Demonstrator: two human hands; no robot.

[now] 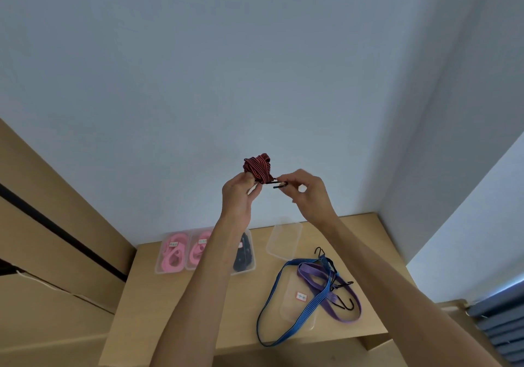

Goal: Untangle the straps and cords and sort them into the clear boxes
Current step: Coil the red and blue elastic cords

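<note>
two hands: our left hand (237, 193) grips red cord (258, 167) bundle
right hand (307, 193): pinches hook (281, 185), to free it

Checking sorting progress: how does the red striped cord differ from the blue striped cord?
The red striped cord is bundled tight and held up by both hands; the blue striped cord lies spread in a long loop on the table, across a clear box. Both are striped with black hooks.

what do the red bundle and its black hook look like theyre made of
Red bundle: looks like woven elastic webbing, matte, with fine dark stripes running along it. Black hook: probably coated metal wire, thin, dark and smooth, though too small to be sure.
</note>
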